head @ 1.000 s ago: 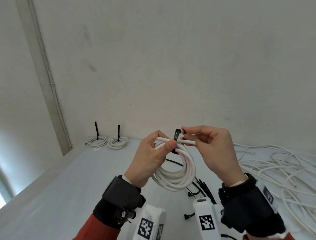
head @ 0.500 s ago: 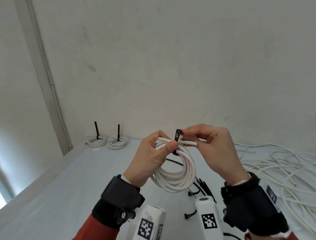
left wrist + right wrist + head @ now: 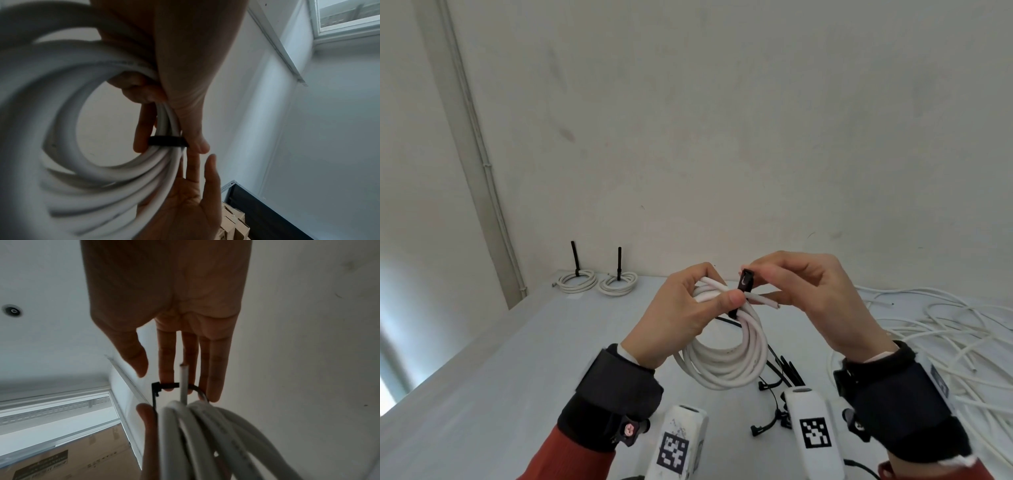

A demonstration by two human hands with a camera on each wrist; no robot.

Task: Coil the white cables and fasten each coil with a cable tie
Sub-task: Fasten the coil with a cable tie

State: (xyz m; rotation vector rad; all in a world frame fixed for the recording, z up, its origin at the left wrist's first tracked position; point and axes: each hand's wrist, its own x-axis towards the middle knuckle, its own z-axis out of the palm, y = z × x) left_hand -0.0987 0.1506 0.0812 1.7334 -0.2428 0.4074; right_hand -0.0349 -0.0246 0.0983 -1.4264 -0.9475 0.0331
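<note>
My left hand (image 3: 688, 318) holds a white cable coil (image 3: 726, 363) up above the table, thumb pressed on the strands at the top. A black cable tie (image 3: 745, 280) wraps the bundle just beside that thumb, and its head sticks up. My right hand (image 3: 760, 275) pinches the tie at its head with the fingertips. The coil's cut end (image 3: 770, 301) pokes out to the right under those fingers. The left wrist view shows the tie (image 3: 167, 141) as a band across the coil (image 3: 51, 113). The right wrist view shows the tie (image 3: 164, 385) lying against my index fingertip, above the coil (image 3: 205, 434).
Two tied coils (image 3: 578, 282) (image 3: 618, 285) lie at the table's back left by the wall, tie tails upright. Loose white cables (image 3: 945, 335) sprawl over the right side. Spare black ties (image 3: 787, 370) lie under the held coil. The table (image 3: 517, 377) is grey-white.
Both hands stay at the coil and tie. The right wrist has drifted slightly right and down; the coil's cut end sits a little lower.
</note>
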